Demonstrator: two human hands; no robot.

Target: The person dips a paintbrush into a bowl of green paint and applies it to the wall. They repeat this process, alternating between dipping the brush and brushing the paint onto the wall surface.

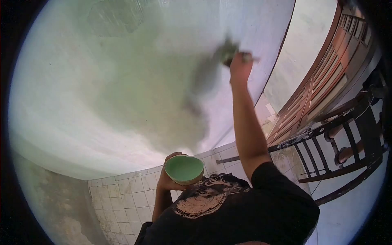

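Observation:
My left hand [165, 179] is wrapped round the side of a bowl of green paint [184, 168], held close against my shirt. My right hand [241, 67] reaches far up at the wall [175, 45], its fingers closed round a paintbrush [228, 50]. Motion smears the brush, whose bristle end looks green and lies against the wall in this view. A broad pale green patch [143, 90] spreads over the wall to the left of the brush, with a dark shadow just beside my hand.
White tiles [134, 196] run along the bottom of the wall, and a stained grey wall [61, 200] is at the left. On the right are a brown wooden shutter [314, 90] and a dark slatted bench [326, 159]. Another person's feet [344, 155] show behind its slats.

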